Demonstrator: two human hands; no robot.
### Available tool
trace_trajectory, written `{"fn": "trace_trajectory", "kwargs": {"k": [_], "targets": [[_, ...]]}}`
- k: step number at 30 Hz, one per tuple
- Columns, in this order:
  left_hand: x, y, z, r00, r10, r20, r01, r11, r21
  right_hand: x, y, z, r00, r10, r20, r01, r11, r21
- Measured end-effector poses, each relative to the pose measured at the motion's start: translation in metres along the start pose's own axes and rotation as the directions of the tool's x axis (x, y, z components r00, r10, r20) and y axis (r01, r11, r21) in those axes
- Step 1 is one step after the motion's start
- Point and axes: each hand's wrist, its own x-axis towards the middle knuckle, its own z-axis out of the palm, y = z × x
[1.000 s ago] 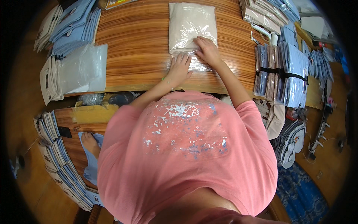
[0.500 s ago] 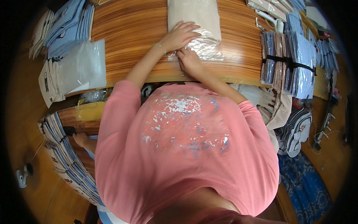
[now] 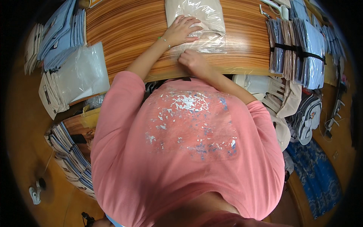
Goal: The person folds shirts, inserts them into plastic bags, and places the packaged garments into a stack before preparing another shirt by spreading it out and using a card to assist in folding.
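Observation:
A beige folded garment (image 3: 206,17) lies in a clear plastic bag (image 3: 213,45) on the wood-grain table in front of me. My left hand (image 3: 181,32) rests on the bag's left part, fingers spread and holding nothing. My right hand (image 3: 194,63) is close to the table's near edge, just below the bag's open-looking lower flap. Its fingers are curled together. Whatever may be between them is hidden.
Bagged garments bound with a black strap (image 3: 297,51) stand at the right. Blue folded garments (image 3: 60,32) and clear plastic sleeves (image 3: 83,64) lie at the left. Another stack of garments (image 3: 72,159) is at lower left, beside a partly hidden co-worker's hand (image 3: 90,143).
My right hand has drawn back from the bag's lower edge toward me, staying curled. My left hand stays on the bag, its fingers more spread. The co-worker's hand at left has become mostly hidden.

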Motion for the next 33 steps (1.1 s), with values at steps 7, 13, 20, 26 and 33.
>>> {"fn": "trace_trajectory", "kwargs": {"k": [7,13,20,26,33], "targets": [[0.0,-0.004,-0.007,1.0,-0.013,0.002,0.013,0.999,-0.033,-0.031,-0.003,-0.042,0.983,-0.179,0.042,0.182,0.981,-0.073],[0.059,0.025,-0.04,0.941,-0.051,0.336,0.042,0.999,0.034,-0.051,0.063,-0.057,0.962,0.272,0.039,-0.263,0.954,-0.146],[0.057,0.031,0.024,0.967,0.223,0.124,-0.22,0.975,-0.038,-0.055,0.061,-0.053,0.979,0.183,0.094,-0.167,0.973,-0.16],[0.056,0.034,0.023,0.967,0.222,0.129,-0.228,0.973,0.032,-0.07,0.037,-0.053,0.993,0.114,0.014,-0.112,0.987,-0.114],[0.058,0.036,0.02,0.967,0.204,0.149,-0.213,0.976,0.047,-0.112,0.022,-0.054,0.993,0.114,0.04,-0.114,0.993,0.008]]}}
